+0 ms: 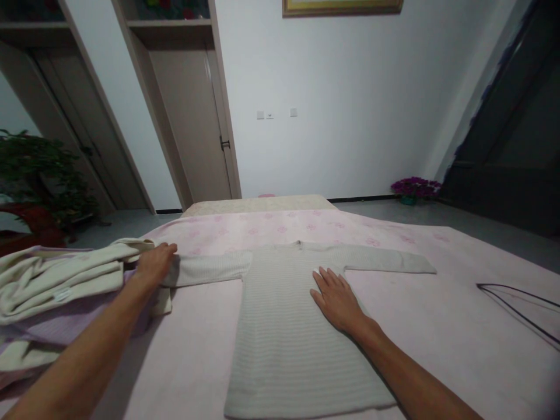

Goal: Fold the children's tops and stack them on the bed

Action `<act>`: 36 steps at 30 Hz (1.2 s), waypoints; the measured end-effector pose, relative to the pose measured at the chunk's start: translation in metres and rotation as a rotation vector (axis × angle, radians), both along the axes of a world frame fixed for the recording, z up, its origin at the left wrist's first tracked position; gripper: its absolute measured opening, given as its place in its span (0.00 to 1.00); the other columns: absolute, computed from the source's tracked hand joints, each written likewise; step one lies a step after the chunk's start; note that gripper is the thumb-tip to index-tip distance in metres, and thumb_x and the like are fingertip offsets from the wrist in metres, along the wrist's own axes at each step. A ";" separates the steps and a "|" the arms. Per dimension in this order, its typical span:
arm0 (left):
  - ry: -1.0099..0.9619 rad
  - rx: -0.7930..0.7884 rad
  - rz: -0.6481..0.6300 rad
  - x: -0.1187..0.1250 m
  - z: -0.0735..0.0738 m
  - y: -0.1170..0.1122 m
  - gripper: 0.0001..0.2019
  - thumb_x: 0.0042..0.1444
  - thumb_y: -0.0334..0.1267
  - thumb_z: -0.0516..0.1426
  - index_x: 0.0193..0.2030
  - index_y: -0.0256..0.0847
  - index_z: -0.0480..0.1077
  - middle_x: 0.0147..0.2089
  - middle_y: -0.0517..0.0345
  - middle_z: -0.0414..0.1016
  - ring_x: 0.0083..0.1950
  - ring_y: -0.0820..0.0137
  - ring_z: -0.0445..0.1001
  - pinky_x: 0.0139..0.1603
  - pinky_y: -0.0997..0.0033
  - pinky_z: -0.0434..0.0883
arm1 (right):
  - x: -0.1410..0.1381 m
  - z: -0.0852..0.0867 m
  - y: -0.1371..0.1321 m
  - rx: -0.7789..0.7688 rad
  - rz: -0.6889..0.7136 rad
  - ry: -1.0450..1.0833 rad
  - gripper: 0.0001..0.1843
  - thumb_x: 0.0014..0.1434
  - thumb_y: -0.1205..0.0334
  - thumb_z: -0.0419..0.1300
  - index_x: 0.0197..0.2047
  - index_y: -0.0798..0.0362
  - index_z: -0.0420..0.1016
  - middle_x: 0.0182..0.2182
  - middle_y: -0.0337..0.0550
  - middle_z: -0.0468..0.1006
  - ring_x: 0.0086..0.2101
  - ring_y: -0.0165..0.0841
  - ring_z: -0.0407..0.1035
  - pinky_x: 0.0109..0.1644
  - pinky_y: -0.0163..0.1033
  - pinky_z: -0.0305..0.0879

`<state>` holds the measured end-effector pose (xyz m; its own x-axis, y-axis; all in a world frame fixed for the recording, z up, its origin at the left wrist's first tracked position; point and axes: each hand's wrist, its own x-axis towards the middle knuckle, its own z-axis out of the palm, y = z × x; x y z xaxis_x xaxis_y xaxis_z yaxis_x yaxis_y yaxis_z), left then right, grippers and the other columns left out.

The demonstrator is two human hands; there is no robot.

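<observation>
A pale grey, finely striped long-sleeved sweater (289, 332) lies spread out on a pink bed cover, its neckline at the far side and both sleeves stretched sideways. My right hand (338, 297) rests flat on the right part of its chest, fingers apart. Over at the end of the left sleeve (214, 268), my left hand (155, 262) lies across the cuff, which it partly hides. Its fingers point away from me and look stretched out; the thumb is hidden. Just beside that hand sits a pile of folded cream and lilac clothes (65, 286).
The pink patterned cover (437, 326) spreads over the bed. A thin black looped wire (516, 300) lies at the right. Beyond stand a wooden door (188, 116), a white wall (341, 105), purple flowers (415, 186) on the floor, and a green plant (39, 175) at left.
</observation>
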<state>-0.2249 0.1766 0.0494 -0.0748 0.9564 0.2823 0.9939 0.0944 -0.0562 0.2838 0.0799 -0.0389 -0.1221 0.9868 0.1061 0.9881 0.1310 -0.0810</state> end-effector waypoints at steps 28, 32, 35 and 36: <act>-0.197 -0.163 -0.378 0.257 -0.102 0.011 0.33 0.66 0.59 0.43 0.73 0.47 0.54 0.76 0.41 0.46 0.76 0.43 0.43 0.67 0.28 0.42 | 0.004 0.039 0.062 0.018 -0.011 0.037 0.31 0.70 0.54 0.40 0.70 0.60 0.57 0.70 0.56 0.55 0.68 0.44 0.49 0.69 0.49 0.42; -0.201 -0.166 -0.386 0.256 -0.101 0.010 0.34 0.66 0.59 0.43 0.74 0.47 0.53 0.76 0.42 0.45 0.76 0.45 0.42 0.68 0.30 0.41 | 0.006 0.021 0.103 -0.111 -0.011 0.038 0.36 0.71 0.46 0.36 0.74 0.59 0.46 0.73 0.51 0.44 0.71 0.41 0.36 0.72 0.51 0.30; -0.190 -0.174 -0.398 0.255 -0.099 0.010 0.34 0.65 0.60 0.43 0.74 0.46 0.53 0.76 0.41 0.45 0.76 0.44 0.43 0.68 0.30 0.42 | 0.011 0.012 0.119 -0.146 -0.022 0.044 0.37 0.71 0.43 0.35 0.75 0.57 0.44 0.74 0.50 0.42 0.71 0.39 0.35 0.72 0.51 0.29; -0.184 -0.178 -0.400 0.255 -0.098 0.009 0.34 0.65 0.60 0.43 0.74 0.46 0.53 0.76 0.41 0.45 0.76 0.45 0.43 0.68 0.31 0.43 | 0.013 0.011 0.121 -0.151 -0.025 0.045 0.37 0.71 0.43 0.35 0.75 0.57 0.43 0.74 0.49 0.42 0.71 0.39 0.35 0.72 0.50 0.29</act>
<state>0.0300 0.1858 -0.0490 0.2756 0.9528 0.1275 0.9454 -0.2926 0.1433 0.2966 0.2013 -0.0282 -0.0962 0.9946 -0.0385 0.9857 0.0898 -0.1426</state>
